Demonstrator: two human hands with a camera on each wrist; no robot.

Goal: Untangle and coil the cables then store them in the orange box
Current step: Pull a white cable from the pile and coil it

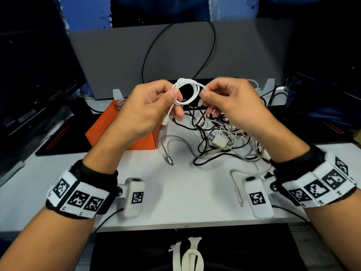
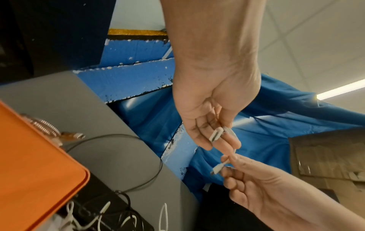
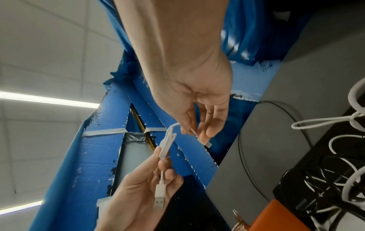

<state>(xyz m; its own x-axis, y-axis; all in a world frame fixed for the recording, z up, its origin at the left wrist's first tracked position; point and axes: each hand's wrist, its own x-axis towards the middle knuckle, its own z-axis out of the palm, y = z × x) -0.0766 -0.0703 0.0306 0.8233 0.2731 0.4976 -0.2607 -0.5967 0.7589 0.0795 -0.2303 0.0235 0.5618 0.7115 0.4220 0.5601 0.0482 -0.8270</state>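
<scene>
A white cable wound into a small coil (image 1: 188,92) hangs in the air between both hands, above the table (image 1: 187,192). My left hand (image 1: 173,91) pinches the coil's left side, and the cable's USB plug (image 3: 159,200) dangles below its fingers. My right hand (image 1: 204,91) pinches the coil's right side at the cable's other end, whose small plug (image 3: 207,144) sticks out past the fingertips. The orange box (image 1: 109,132) stands open on the table under my left hand, with a braided metallic coil (image 1: 119,104) inside. A tangle of black and white cables (image 1: 220,137) lies under my right hand.
A silver cable with a USB plug (image 1: 168,153) trails beside the box. A white adapter block (image 1: 219,142) sits in the tangle. A loose white cable end (image 1: 236,186) lies near the front edge. Behind stands a grey board (image 1: 175,55) crossed by a black cable loop.
</scene>
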